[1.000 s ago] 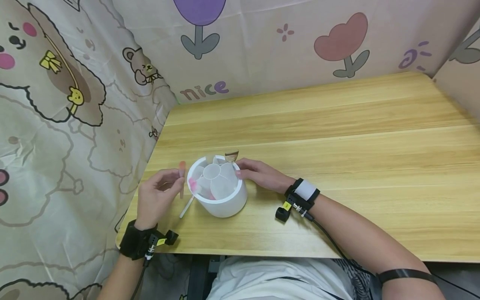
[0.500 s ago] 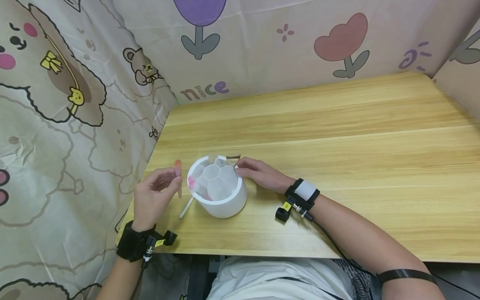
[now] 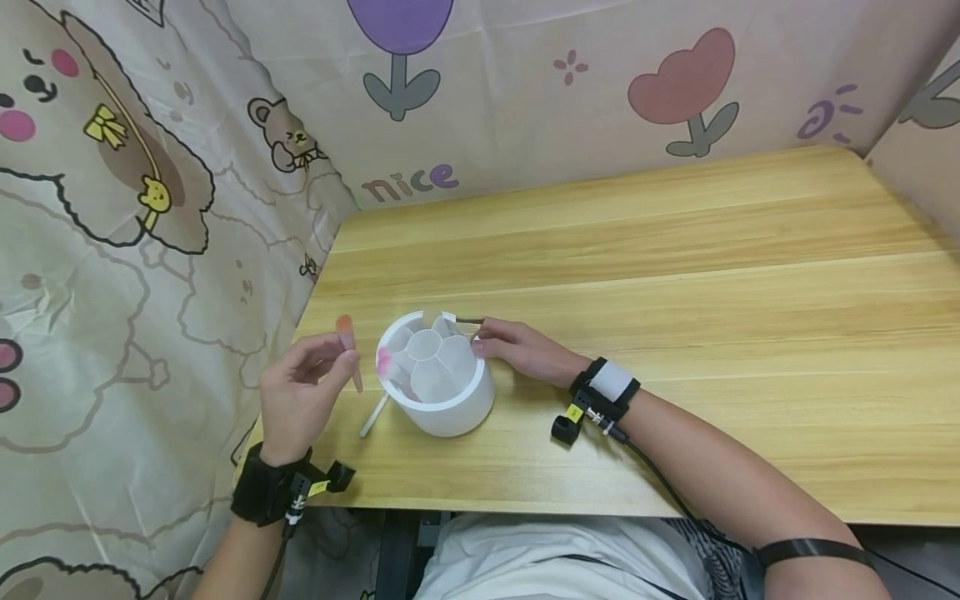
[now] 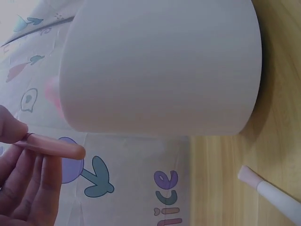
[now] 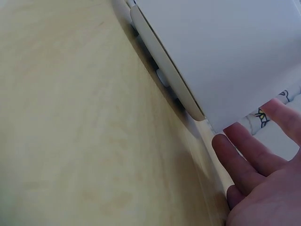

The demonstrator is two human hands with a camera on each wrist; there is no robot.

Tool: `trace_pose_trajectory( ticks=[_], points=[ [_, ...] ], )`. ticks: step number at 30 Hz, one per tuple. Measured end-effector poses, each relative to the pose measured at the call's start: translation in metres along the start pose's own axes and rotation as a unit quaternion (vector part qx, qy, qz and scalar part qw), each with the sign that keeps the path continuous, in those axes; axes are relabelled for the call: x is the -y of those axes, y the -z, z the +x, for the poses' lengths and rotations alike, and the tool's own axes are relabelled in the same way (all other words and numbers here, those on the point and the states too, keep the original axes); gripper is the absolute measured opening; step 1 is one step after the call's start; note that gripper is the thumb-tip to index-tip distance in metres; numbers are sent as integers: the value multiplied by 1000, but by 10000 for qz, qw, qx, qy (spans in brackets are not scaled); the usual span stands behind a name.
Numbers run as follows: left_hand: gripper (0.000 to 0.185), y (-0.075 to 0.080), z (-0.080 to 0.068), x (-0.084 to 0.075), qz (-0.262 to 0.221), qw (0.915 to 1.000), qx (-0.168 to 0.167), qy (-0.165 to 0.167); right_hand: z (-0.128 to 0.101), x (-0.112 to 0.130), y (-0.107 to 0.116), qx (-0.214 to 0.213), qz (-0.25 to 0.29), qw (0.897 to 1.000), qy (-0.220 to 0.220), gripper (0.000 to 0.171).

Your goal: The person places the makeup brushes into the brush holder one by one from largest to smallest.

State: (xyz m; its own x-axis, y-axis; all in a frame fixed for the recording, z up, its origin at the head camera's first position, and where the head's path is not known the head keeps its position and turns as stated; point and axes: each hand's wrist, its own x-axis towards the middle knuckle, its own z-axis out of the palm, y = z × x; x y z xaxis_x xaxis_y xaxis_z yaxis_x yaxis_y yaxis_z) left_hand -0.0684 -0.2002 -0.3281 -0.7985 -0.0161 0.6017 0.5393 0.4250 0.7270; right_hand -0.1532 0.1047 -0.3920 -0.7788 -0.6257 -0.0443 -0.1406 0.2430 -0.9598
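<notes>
A white round holder (image 3: 450,417) with clear inner compartments stands upright near the table's front left. To its left, my left hand (image 3: 300,387) pinches a slim pink stick (image 3: 350,340) with a rounded orange end, raised above the table. The left wrist view shows the pink stick (image 4: 54,147) between thumb and fingers. My right hand (image 3: 528,348) is at the holder's right rim, thumb and forefinger pinching a thin dark-edged piece (image 3: 469,321), seen nearly edge-on. In the right wrist view, fingers (image 5: 237,162) lie beside the holder's wall; the thumb is out of view.
A white stick (image 3: 373,417) with a pale pink end lies by the holder's front left. The wooden table (image 3: 675,333) extends far to the right. A printed curtain (image 3: 165,350) hangs along the left edge, and another cloth (image 3: 517,108) along the back.
My left hand has drawn left, away from the holder, and the pink stick has tilted. The dark-edged piece at my right fingertips has turned from fan-shaped to nearly edge-on.
</notes>
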Motion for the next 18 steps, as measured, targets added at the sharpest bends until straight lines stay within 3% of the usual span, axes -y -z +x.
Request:
trace_pose_trajectory(
  ticks=[14,18],
  points=[
    [19,-2,2,-12,-306,9989,-100,-343,-1,1,0,-14,14,10000,9,29],
    [19,-3,4,-14,-604,9969,-38,-497,-2,1,0,45,4,10000,15,29]
  ],
)
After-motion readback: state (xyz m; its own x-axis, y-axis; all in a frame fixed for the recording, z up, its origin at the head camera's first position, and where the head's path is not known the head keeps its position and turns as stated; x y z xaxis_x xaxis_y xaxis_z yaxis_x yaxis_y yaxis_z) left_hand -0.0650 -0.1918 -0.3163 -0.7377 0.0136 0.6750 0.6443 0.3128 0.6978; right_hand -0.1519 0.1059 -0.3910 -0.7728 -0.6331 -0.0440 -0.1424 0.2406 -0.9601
